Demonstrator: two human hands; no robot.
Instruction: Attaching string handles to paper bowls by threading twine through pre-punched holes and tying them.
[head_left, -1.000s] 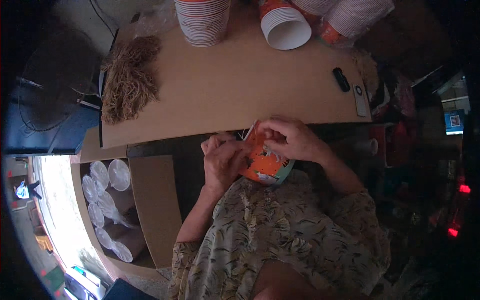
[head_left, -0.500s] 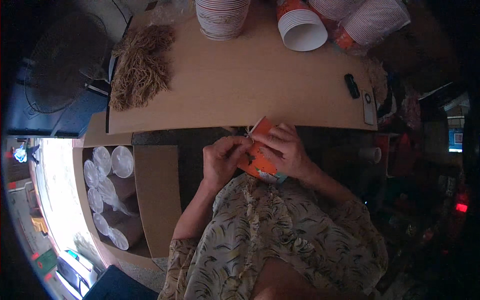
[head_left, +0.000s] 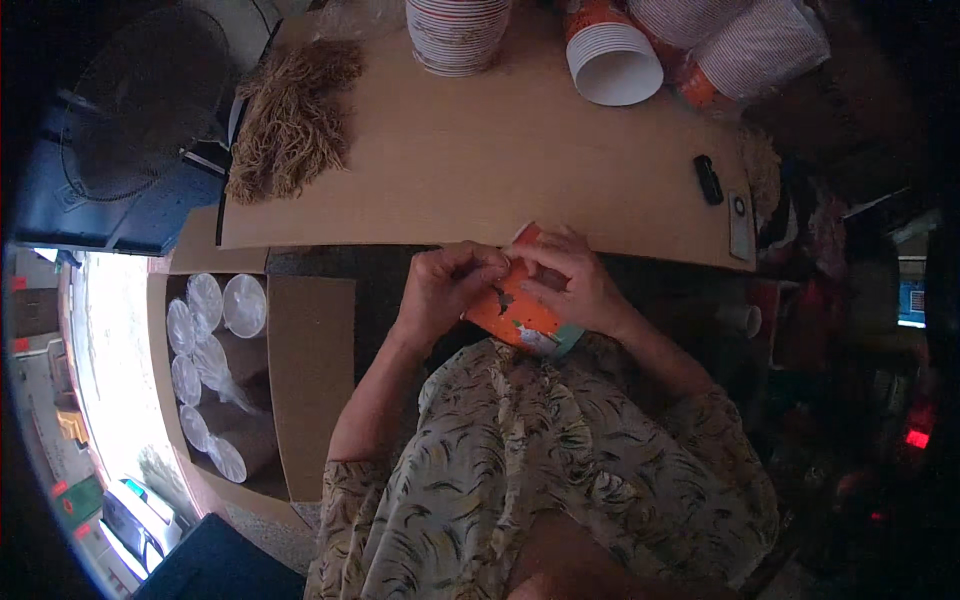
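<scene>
Over my lap, just off the table's front edge, an orange paper cup with black, white and green print lies tilted between my hands. My right hand is closed around its side near the rim. At the rim, the fingers of my left hand are pinched together; whatever is between them is too small to make out. Part of the rim is hidden behind the fingers. A heap of brown twine lies on the table's left end.
On the cardboard-coloured table stand a stack of paper cups, orange cups on their side and plastic-wrapped stacks. A small black object lies at right. An open carton holds wrapped cups at left.
My left fingers have moved in closer to the rim, covering the thin strand seen there before. The cup has shifted slightly in my hands, and the whole view has moved a little.
</scene>
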